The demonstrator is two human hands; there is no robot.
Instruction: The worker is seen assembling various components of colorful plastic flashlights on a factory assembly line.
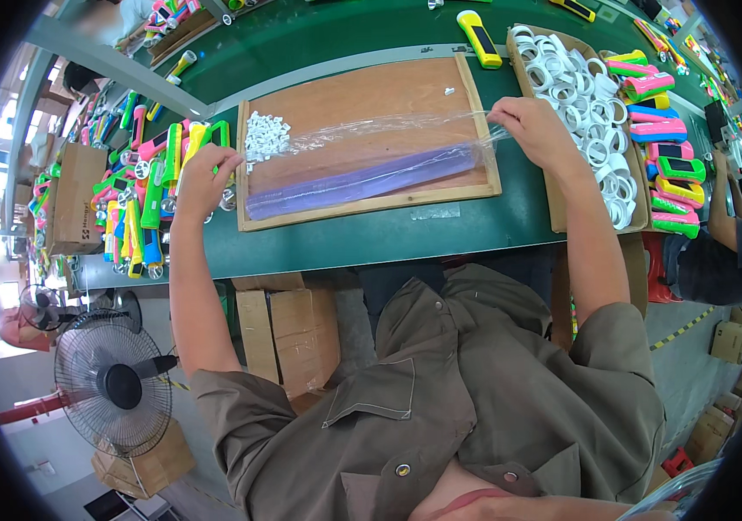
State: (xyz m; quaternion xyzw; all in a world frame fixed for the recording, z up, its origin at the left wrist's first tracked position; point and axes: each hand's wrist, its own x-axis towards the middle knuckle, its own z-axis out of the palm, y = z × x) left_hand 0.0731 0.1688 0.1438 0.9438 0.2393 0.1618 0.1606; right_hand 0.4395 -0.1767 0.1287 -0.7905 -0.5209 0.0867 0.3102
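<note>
A shallow wooden tray point(371, 201) lies before me on the green table. My right hand point(531, 130), past the tray's right edge, pinches the end of a long strip of clear plastic film point(388, 128). The film stretches leftward across the tray toward a heap of small white pieces point(265, 137). At the tray's left edge my left hand point(206, 178) has its fingertips pressed together; whether the film reaches into them is hard to see. Along the tray's near side lies a bluish-purple bundle of clear plastic point(362, 181).
A cardboard box of white rings point(597, 152) stands at right, beside stacked coloured flashlight bodies point(675, 169). More flashlights point(152, 195) are piled at left. A yellow flashlight point(479, 39) lies behind the tray. A fan point(119, 386) stands at lower left; another person point(718, 260) is at far right.
</note>
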